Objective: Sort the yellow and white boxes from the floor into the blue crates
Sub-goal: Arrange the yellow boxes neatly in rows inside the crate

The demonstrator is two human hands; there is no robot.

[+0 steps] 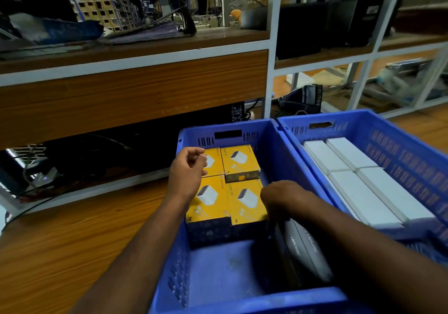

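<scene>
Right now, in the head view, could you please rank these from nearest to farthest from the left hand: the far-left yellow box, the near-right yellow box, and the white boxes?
From the left hand:
1. Far-left yellow box, directly beneath it.
2. Near-right yellow box, toward the right hand.
3. White boxes, in the right crate.

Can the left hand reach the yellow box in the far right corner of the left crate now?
Probably yes. The left hand hovers open over the yellow boxes, and the far right box lies uncovered on top. The right hand is nearer, not blocking.
</scene>
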